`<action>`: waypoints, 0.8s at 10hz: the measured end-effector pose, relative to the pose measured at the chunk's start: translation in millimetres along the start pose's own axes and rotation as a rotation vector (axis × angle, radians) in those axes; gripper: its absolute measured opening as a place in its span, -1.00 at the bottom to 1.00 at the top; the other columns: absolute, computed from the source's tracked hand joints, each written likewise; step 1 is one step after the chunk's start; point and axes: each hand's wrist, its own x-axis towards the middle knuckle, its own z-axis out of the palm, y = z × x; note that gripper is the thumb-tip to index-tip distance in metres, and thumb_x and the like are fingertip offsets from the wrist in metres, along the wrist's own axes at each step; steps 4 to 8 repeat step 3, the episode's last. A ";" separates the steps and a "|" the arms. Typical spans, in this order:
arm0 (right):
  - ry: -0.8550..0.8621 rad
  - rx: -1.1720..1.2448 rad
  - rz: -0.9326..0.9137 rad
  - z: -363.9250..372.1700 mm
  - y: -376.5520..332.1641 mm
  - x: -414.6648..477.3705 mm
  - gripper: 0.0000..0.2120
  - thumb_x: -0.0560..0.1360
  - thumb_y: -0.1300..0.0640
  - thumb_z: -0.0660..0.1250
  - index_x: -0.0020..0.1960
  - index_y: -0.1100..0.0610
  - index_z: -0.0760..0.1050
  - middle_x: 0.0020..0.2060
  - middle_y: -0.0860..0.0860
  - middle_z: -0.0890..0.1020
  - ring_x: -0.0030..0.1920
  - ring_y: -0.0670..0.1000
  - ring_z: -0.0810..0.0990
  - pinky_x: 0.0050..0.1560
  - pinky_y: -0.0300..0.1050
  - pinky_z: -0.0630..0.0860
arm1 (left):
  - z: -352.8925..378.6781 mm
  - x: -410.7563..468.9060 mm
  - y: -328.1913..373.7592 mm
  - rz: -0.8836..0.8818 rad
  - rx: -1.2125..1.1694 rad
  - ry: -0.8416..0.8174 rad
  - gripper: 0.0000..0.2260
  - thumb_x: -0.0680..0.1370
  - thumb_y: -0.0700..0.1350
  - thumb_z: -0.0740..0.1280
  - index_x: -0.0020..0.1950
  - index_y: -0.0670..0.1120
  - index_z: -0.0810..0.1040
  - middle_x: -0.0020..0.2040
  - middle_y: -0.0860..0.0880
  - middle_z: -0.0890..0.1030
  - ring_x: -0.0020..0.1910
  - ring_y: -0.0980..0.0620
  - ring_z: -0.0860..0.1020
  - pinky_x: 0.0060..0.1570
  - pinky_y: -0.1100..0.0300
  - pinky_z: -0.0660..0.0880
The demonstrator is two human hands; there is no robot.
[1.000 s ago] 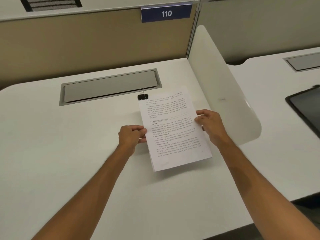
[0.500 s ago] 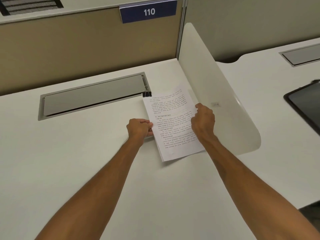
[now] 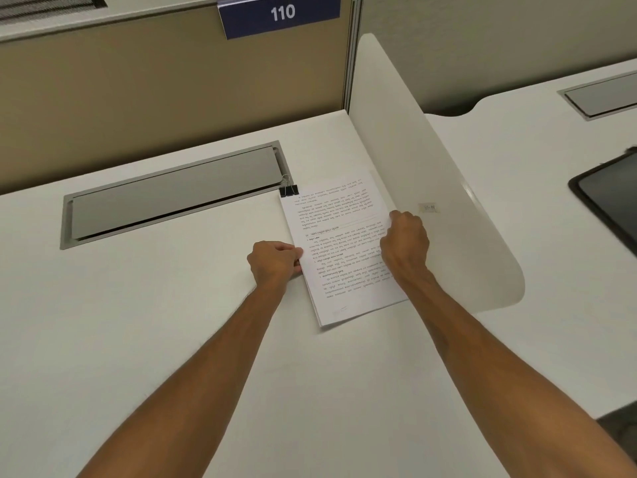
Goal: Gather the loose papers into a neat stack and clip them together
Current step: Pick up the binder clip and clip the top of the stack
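A stack of printed white papers (image 3: pixel 339 250) lies on the white desk (image 3: pixel 155 322), turned slightly so its far end leans left. A black binder clip (image 3: pixel 289 190) grips the stack's far left corner, its wire handles up. My left hand (image 3: pixel 275 262) pinches the stack's left edge at mid-length. My right hand (image 3: pixel 406 243) is closed on the right edge, its knuckles covering part of the text.
A grey cable hatch (image 3: pixel 172 196) is set into the desk behind the papers. A white curved divider (image 3: pixel 431 188) rises just right of the stack. A dark tablet (image 3: pixel 610 198) lies on the neighbouring desk. A panel with a "110" sign (image 3: pixel 281 13) stands behind.
The clipped stack has slid away from me toward the divider and the hatch, with both hands still holding its edges. My right hand has curled further over the right edge.
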 end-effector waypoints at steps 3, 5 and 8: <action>0.016 -0.108 -0.146 3.1 6.6 -5.6 -0.81 0.44 0.46 0.28 0.02 0.33 0.54 -0.02 0.25 0.60 0.00 0.21 0.53 -0.16 -0.05 0.33 | -4.5 -8.8 -6.5 0.268 0.419 0.164 -0.80 0.51 0.09 0.42 -0.14 -0.03 0.65 -0.18 -0.02 0.72 -0.19 -0.07 0.68 -0.02 0.00 0.63; 0.016 -0.108 -0.146 3.1 6.6 -5.6 -0.81 0.44 0.46 0.28 0.02 0.33 0.54 -0.02 0.25 0.60 0.00 0.21 0.53 -0.16 -0.05 0.33 | -4.5 -8.8 -6.5 0.268 0.419 0.164 -0.80 0.51 0.09 0.42 -0.14 -0.03 0.65 -0.18 -0.02 0.72 -0.19 -0.07 0.68 -0.02 0.00 0.63; 0.016 -0.108 -0.146 3.1 6.6 -5.6 -0.81 0.44 0.46 0.28 0.02 0.33 0.54 -0.02 0.25 0.60 0.00 0.21 0.53 -0.16 -0.05 0.33 | -4.5 -8.8 -6.5 0.268 0.419 0.164 -0.80 0.51 0.09 0.42 -0.14 -0.03 0.65 -0.18 -0.02 0.72 -0.19 -0.07 0.68 -0.02 0.00 0.63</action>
